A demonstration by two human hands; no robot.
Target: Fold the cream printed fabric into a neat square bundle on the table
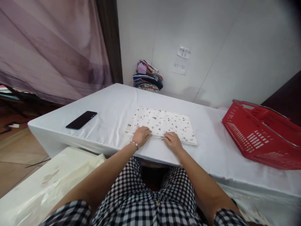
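A folded white cloth (pixel 160 122) with small scattered prints lies flat on the white-covered table, its layers showing along the near edge. At that edge, left of the middle, my left hand (pixel 142 136) is closed with its fingers bent over the cloth; a bracelet circles the wrist. A little to the right, my right hand (pixel 173 142) has its fingers closed on the same near edge. The fingertips of both hands are partly hidden, and a short gap separates the hands.
A black phone (pixel 81 120) lies to the left on the table (pixel 110 103). On the right stands a red plastic basket (pixel 256 135). Folded clothes (pixel 148 77) are stacked beyond the far edge, by the wall. A white box with clear plastic (pixel 56 182) sits below, at left.
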